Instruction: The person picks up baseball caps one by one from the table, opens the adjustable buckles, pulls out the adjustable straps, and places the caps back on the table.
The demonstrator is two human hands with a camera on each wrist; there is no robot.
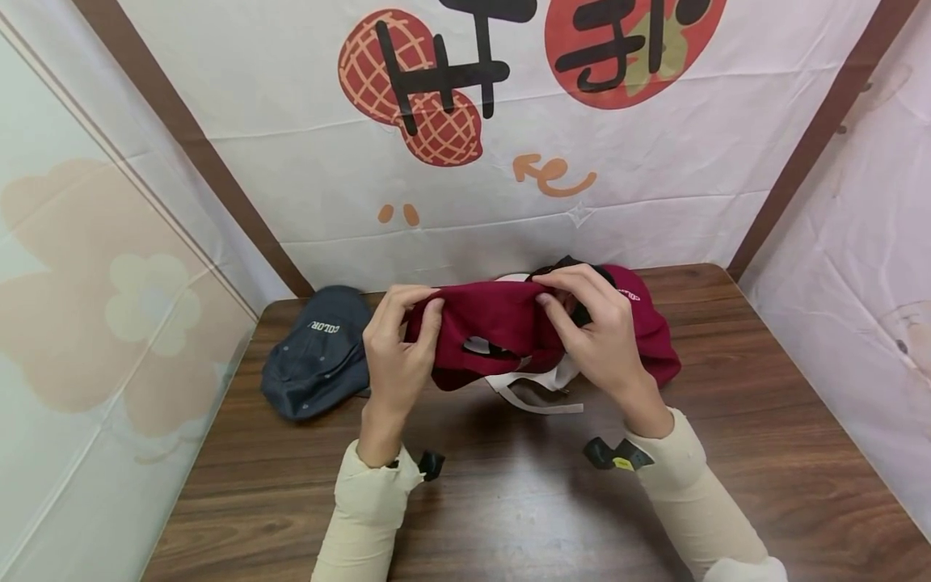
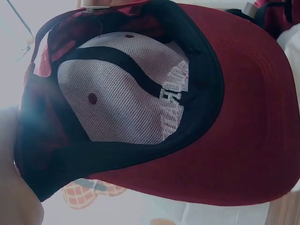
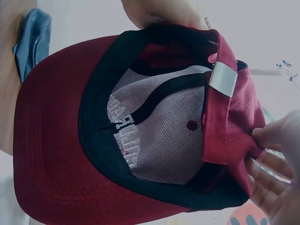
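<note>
Both hands hold up a maroon baseball cap [image 1: 487, 315] above the table. My left hand [image 1: 400, 347] pinches one side of it between thumb and fingers, and my right hand [image 1: 600, 335] pinches the other side. The wrist views look into the cap from below: pale mesh lining, a black sweatband and the back of white embroidery show inside. Its curved brim [image 2: 262, 117] points away from the fingers in the left wrist view. At the back, a strap carries a silver buckle [image 3: 223, 78], seen in the right wrist view.
On the wooden table [image 1: 509, 517], a navy cap [image 1: 316, 356] with white lettering lies to the left. Behind the held cap are a white cap [image 1: 541, 396] with a loose strap and another maroon cap [image 1: 647, 323], partly hidden. A printed cloth [image 1: 473, 210] hangs at the table's back edge.
</note>
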